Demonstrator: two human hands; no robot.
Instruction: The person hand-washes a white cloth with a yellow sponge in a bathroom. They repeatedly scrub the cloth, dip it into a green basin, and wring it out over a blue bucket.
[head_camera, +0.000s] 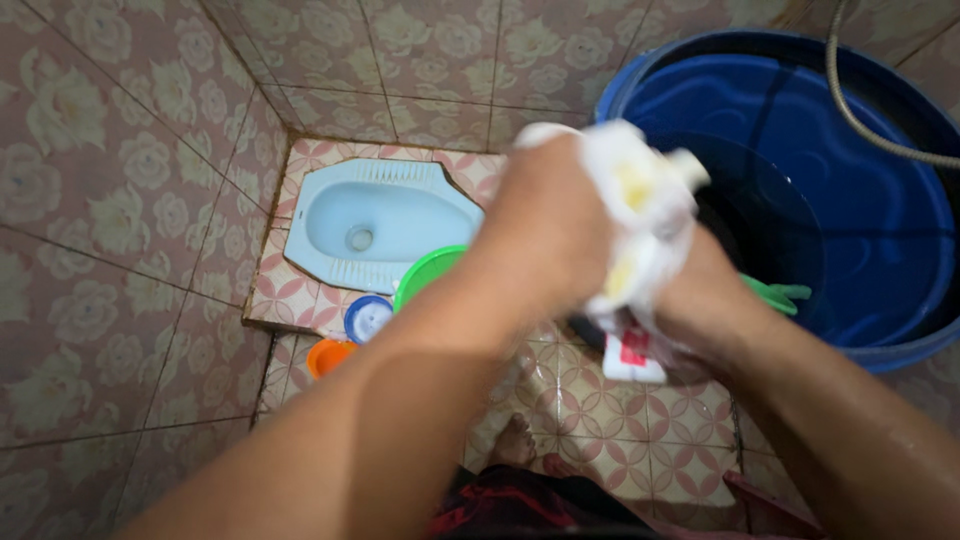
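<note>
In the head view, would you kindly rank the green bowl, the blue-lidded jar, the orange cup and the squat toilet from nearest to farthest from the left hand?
From the left hand, which grips the white cloth:
1. Green bowl, just below-left of the hand.
2. Blue-lidded jar, further left on the floor.
3. Orange cup, lowest and leftmost.
The squat toilet, up-left by the wall, looks about as far as the jar; too close to call.

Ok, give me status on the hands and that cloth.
Left hand and right hand both clamped on white-and-yellow cloth. Cloth bunched, held above blue tub. Nothing between hands and tub.

Left hand (545, 225) and right hand (700, 300) wringing white cloth (640, 215), blue tub (850, 200) behind, squat toilet (375, 222)
</note>
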